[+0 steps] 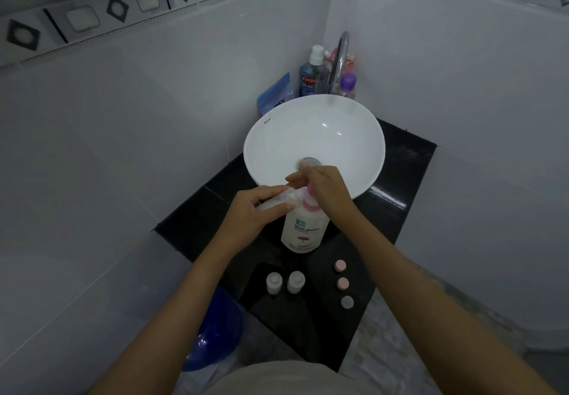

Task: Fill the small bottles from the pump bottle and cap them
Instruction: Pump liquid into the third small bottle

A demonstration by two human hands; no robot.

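- Hands meet over the pump bottle [303, 231], which stands on the black counter [397, 185] just in front of the white basin [314, 139].
- Left hand [255, 210] grips a clear small bottle [277, 200], held on its side with its mouth turned toward the pink pump head [310, 207].
- Right hand [328, 188] rests on top of the pump, fingers curled round it, the forefinger reaching forward over the basin's rim.
- Two more small bottles, uncapped, stand upright side by side near the counter's front edge: one to the left [273, 283], one to the right [296, 281].
- Three loose caps lie in a row to the right of them: a pink cap [340, 265] farthest back, a second pink one [342, 283] in the middle, a grey cap [347, 302] nearest the viewer.
- Behind the basin, a curved tap [338, 62] rises among toiletries, among them a blue mouthwash bottle [311, 77] and a purple-capped bottle [348, 85].
- Blue bucket [215, 333] sits on the floor below the counter's left side.
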